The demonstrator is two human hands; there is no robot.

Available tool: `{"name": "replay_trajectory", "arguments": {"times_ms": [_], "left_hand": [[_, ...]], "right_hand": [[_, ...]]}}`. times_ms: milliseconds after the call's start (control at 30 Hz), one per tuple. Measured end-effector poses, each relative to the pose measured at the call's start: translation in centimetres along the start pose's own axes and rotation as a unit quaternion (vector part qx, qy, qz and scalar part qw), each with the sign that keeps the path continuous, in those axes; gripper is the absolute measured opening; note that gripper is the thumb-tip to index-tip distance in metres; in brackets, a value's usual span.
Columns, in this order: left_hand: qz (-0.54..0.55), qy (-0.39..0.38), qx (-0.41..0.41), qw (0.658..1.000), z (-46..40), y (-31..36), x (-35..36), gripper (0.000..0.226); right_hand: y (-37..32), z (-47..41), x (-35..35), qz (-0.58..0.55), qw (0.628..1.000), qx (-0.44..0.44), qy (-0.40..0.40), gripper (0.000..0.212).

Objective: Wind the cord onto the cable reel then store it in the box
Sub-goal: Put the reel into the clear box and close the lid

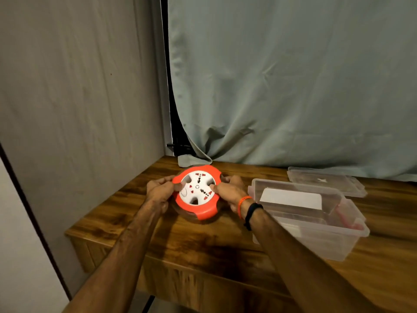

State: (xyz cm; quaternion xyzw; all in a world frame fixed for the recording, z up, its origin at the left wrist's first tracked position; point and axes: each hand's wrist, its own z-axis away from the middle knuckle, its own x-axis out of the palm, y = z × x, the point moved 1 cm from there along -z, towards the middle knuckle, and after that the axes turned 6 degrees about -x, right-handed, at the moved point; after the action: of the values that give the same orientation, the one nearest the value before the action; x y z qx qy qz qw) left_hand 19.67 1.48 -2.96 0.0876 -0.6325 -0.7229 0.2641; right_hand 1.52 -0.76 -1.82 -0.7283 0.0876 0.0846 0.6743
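The cable reel (196,192) sits on the wooden table (216,249), toward the table's left rear area, tilted with its face turned toward the camera; the face is a white socket plate (195,187) with red-trimmed sockets, framed by an orange-red housing; a dark band below the housing may be wound cord, but this cannot be confirmed.

The left hand (160,189) grips the reel's left edge, thumb curled over the orange rim onto the white plate, fingers wrapped behind; the right hand (229,188) grips the right edge in the same manner, thumb on the plate, fingers round the back; both hands are clamped on the reel.

The right wrist carries an orange band (243,204) and a dark band (252,214).

The clear plastic box (316,224) stands open on the table just to the right of the reel, near the right forearm; a white card (291,198) and a reddish item (348,219) lie inside; the box's clear lid (326,180) lies flat behind it.

A pale curtain (293,82) hangs behind the table.
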Motion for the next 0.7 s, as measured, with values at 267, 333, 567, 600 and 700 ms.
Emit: {"name": "replay_trajectory", "arguments": {"times_ms": [267, 333, 567, 600, 700], "left_hand": [[0.172, -0.14, 0.03, 0.975, 4.0, 4.1, 4.0, 0.05], [0.17, -0.171, 0.033, 0.97, 4.8, 4.7, 6.3, 0.052], [0.165, -0.256, 0.01, 0.952, 6.8, 3.8, 14.0, 0.049], [0.156, -0.261, 0.012, 0.953, 7.0, 3.5, 14.7, 0.05], [0.107, -0.28, 0.032, 0.954, 7.6, 2.5, 16.3, 0.052]], "right_hand": [[-5.1, 0.8, -6.8, -0.163, 0.985, -0.022, -0.046, 0.008], [-5.5, 1.2, -9.4, -0.182, 0.983, -0.015, -0.033, 0.009], [-3.9, 2.3, -18.9, -0.145, 0.988, -0.055, 0.03, 0.018], [-3.7, 2.3, -20.0, -0.106, 0.989, -0.077, 0.072, 0.03], [-3.5, 1.8, -23.3, 0.115, 0.962, -0.184, 0.163, 0.06]]}}
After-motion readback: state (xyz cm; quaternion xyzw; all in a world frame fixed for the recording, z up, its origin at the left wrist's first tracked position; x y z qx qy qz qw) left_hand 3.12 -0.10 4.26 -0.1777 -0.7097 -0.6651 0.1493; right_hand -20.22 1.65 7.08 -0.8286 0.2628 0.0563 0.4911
